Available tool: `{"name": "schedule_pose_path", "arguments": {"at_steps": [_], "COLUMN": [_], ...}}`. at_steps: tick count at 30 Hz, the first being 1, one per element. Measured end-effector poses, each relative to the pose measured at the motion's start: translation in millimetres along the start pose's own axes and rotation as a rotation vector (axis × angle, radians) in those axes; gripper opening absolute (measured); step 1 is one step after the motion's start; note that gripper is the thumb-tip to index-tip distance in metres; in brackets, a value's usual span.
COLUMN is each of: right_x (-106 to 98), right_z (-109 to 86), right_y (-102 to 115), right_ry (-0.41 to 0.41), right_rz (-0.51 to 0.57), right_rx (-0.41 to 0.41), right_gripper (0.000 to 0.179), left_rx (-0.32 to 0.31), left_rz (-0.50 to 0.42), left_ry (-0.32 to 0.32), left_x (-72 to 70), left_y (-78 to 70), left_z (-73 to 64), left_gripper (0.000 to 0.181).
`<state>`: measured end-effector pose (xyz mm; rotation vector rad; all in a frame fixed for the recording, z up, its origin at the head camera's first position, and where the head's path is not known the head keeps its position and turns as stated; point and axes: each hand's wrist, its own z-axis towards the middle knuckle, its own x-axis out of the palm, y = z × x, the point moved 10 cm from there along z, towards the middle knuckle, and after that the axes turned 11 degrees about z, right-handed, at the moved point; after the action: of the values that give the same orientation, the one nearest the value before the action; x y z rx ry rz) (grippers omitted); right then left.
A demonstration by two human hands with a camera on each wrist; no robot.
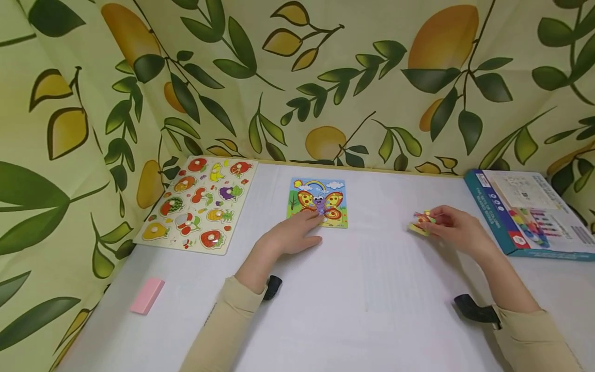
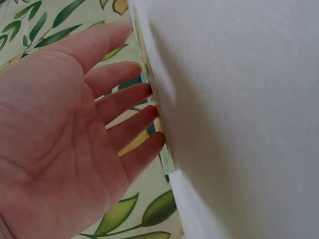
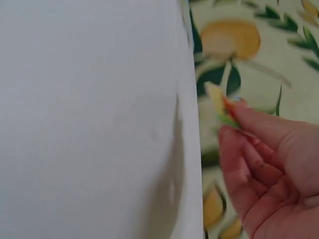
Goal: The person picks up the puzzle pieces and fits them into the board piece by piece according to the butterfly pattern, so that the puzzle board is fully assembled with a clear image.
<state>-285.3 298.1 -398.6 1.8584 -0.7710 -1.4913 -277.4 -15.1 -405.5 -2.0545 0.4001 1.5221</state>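
Observation:
A square butterfly puzzle (image 1: 335, 192) lies flat toward the back of the white table, showing a butterfly under a rainbow. My left hand (image 1: 293, 233) reaches to its lower edge, and the fingertips rest on the picture, covering part of it. In the left wrist view the fingers of the left hand (image 2: 75, 124) are mostly straight and spread. Off to the right, my right hand (image 1: 457, 227) pinches a small puzzle piece (image 1: 420, 219) between thumb and fingers above the table. The right wrist view shows that puzzle piece (image 3: 217, 99) edge-on, coloured yellow, red and green.
On the left lies a fruit peg board (image 1: 218, 209) with knobbed pieces. A pink block (image 1: 147, 295) sits nearer the front left. At the right is a teal puzzle box (image 1: 492, 217). A fruit-patterned cloth (image 1: 260, 82) hangs behind the white table (image 1: 344, 310).

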Motion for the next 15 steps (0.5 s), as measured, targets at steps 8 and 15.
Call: {"name": "schedule_pose_path", "arguments": {"at_steps": [8, 15], "right_x": [93.8, 132.6], "right_z": [44.6, 70.7], "right_y": [76.3, 95.6], "right_ry": [0.177, 0.245], "right_rz": [0.301, 0.283], "right_rx": [-0.034, -0.041], "right_gripper": [0.042, 0.041], "left_rx": [-0.012, 0.026], "left_rz": [0.070, 0.072], "left_ry": [-0.006, -0.032], "left_x": [-0.3, -1.1], "left_y": [0.8, 2.4], "left_z": [-1.1, 0.6], "left_gripper": [0.056, 0.054]}}
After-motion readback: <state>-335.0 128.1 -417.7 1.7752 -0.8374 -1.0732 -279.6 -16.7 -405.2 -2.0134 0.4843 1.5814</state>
